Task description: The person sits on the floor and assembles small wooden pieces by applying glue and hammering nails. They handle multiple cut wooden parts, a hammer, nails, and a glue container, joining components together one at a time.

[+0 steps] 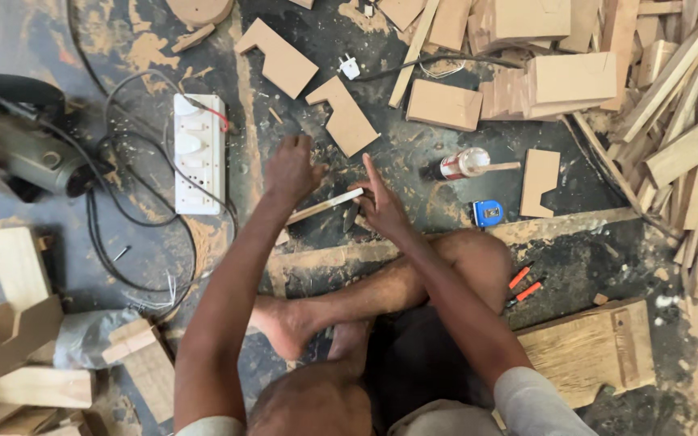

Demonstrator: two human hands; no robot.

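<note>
- Left hand (291,171): knuckles up, fingers curled down on the far end of a thin wood strip (325,207), pinning it to the floor (414,161). Closed on the strip as far as I can tell; fingertips hidden.
- Right hand (381,206): at the strip's near end, index finger straight and pointing away, other fingers folded around a small dark tool (351,216) beside the strip. Tool type too small to tell.
- Hands close together, strip runs between them, tilted, lying mid-floor just ahead of the person's crossed legs.
- Glue bottle (464,164) lies on its side just right of the right hand; blue tape measure (487,213) near it, toward the knee.
- Two notched boards (341,113) lie beyond the hands; another notched piece (540,182) right of the bottle.
- White power strip (199,153) left of the left hand, cables looping off it; angle grinder (22,145) at the floor's left edge.
- Scrap offcuts (672,105) piled in the far right corner and along the right edge; more blocks (18,339) in the near left corner.
- Two orange-handled tools (524,284) beside the right knee; rough plank (591,351) behind them.
- Sawdust all over the floor.
</note>
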